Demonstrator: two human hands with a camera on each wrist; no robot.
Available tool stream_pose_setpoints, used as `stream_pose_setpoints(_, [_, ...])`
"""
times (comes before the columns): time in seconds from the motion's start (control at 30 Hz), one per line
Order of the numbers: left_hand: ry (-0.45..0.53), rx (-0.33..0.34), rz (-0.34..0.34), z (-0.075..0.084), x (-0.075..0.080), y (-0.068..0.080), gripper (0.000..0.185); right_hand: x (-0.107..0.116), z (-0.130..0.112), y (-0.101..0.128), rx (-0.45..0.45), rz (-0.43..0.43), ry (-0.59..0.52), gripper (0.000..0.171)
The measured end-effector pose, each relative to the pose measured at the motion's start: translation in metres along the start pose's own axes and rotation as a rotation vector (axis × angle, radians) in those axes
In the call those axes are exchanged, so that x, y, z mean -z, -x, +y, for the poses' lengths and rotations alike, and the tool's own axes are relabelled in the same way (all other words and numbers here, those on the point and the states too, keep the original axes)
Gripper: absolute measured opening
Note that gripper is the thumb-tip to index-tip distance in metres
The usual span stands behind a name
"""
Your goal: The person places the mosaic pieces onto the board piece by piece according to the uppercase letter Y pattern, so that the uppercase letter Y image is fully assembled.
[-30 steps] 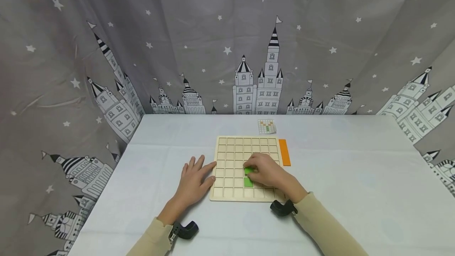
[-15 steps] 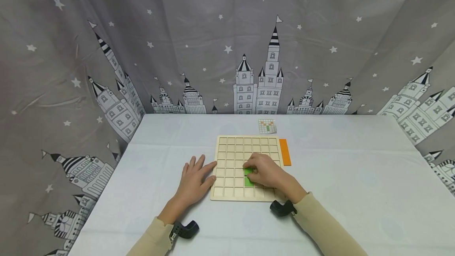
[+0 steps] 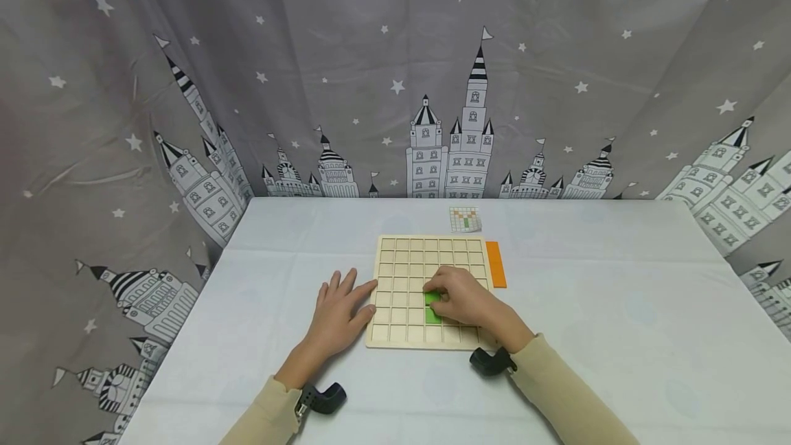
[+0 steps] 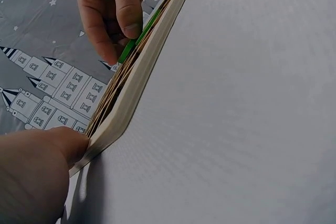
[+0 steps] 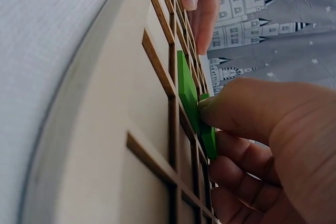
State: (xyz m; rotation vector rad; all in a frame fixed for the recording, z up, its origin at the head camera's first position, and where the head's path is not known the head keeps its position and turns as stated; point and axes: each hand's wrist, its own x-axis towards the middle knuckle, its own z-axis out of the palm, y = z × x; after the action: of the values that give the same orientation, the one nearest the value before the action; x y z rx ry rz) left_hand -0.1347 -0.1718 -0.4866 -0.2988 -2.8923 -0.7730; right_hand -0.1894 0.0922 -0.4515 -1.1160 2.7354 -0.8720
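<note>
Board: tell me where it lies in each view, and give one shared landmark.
Head: board, below and just right of centre.
Left wrist: board, edge-on, slanting from near top centre to lower left.
Right wrist: board, foreshortened, running top to bottom, mostly left of centre.
Shared landmark: right hand, with a green tile at its fingertips.

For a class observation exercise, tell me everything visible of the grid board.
The pale grid board looks wooden, with rounded corners and recessed, dark-sided square cells. It lies flat on the white table. Two green tiles share one column; the right hand pinches the farther tile, hiding some cells. The left hand touches the board's left edge.
</note>
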Motion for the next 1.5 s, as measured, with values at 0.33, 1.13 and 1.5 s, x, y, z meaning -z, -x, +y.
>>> stream_pose_setpoints(0.33, [0.003,-0.004,0.004,-0.0009,-0.0006,0.0001,0.045,-0.0009,0.0009,-0.0001,0.002,0.001,0.002,0.028])
stream_pose_setpoints(1.13, [-0.005,0.0,0.0,-0.002,-0.0028,-0.0003,0.045,-0.0044,0.0047,0.001,0.005,-0.003,0.006,0.028])
stream_pose_setpoints(1.5, [-0.005,-0.002,-0.008,-0.0032,-0.0027,-0.0006,0.046,-0.0049,0.008,0.0023,0.009,0.009,-0.004,0.03])
